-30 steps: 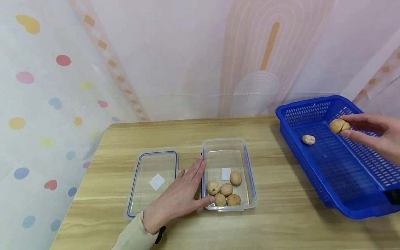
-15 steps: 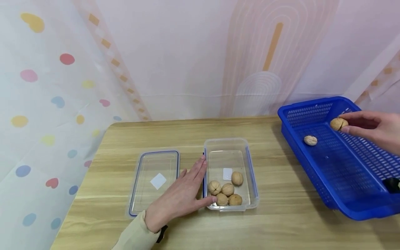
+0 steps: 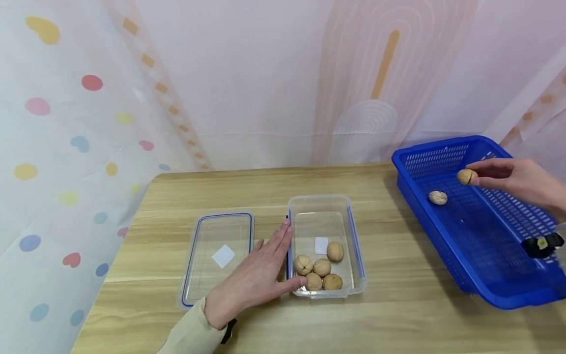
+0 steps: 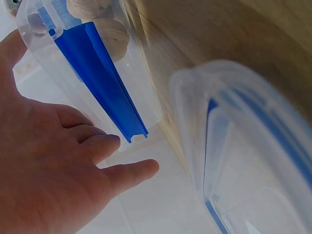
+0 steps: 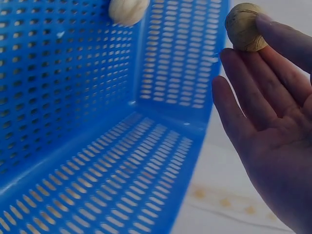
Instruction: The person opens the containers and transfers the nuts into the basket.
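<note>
My right hand (image 3: 517, 179) pinches a walnut (image 3: 467, 176) between thumb and fingers over the blue plastic basket (image 3: 475, 241). The right wrist view shows the held walnut (image 5: 245, 27) at the fingertips, above the basket's rim. A second, paler walnut (image 3: 438, 197) lies on the basket floor. My left hand (image 3: 254, 270) rests with straight fingers along the left side of a clear food container (image 3: 325, 201), its thumb over the near left corner. Several walnuts (image 3: 322, 267) sit at the near end inside. In the left wrist view, the fingers lie beside the container's blue clip (image 4: 100, 80).
The container's clear lid (image 3: 216, 260) with a blue seal lies on the wooden table (image 3: 398, 295) to the left. A white square label (image 3: 321, 245) shows in the container. A patterned curtain (image 3: 265, 88) hangs behind the table.
My right hand has moved a little left over the basket, carrying the walnut with it. The left hand and the container have stayed in place.
</note>
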